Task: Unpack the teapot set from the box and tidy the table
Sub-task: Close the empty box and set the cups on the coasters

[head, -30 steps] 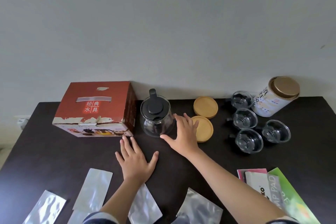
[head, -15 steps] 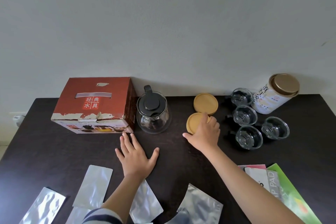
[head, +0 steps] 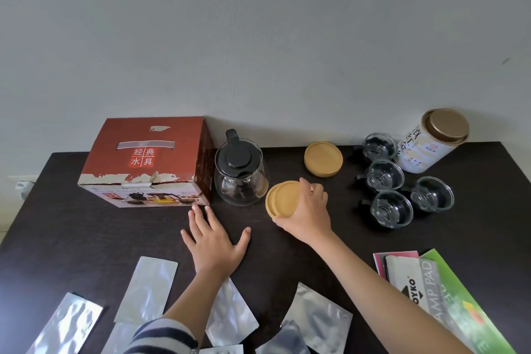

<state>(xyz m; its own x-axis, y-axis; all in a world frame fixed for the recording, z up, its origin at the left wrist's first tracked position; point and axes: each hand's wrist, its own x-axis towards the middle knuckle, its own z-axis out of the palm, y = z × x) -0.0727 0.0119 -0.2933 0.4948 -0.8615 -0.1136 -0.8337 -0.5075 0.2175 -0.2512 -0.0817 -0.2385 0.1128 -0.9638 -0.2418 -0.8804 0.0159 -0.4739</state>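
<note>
The red teapot-set box [head: 149, 161] stands closed at the back left of the dark table [head: 71, 233]. Right of it is the glass teapot [head: 240, 172] with a black lid. My right hand [head: 309, 211] grips a small stack of round wooden coasters [head: 280, 198] just right of the teapot, tilted up off the table. A second coaster stack [head: 323, 158] lies farther back. Several glass cups [head: 391, 178] sit at the right. My left hand [head: 214, 241] rests flat on the table in front of the box, fingers spread.
A white tea canister [head: 428, 142] with a gold lid leans at the back right by the wall. Several silver foil bags [head: 149, 284] lie along the near edge. Printed packets and a green sheet [head: 425, 284] lie at the near right.
My right hand left the teapot, moved right onto the nearer coaster stack, gripped it and slid it left toward the teapot. The left hand stayed put.
</note>
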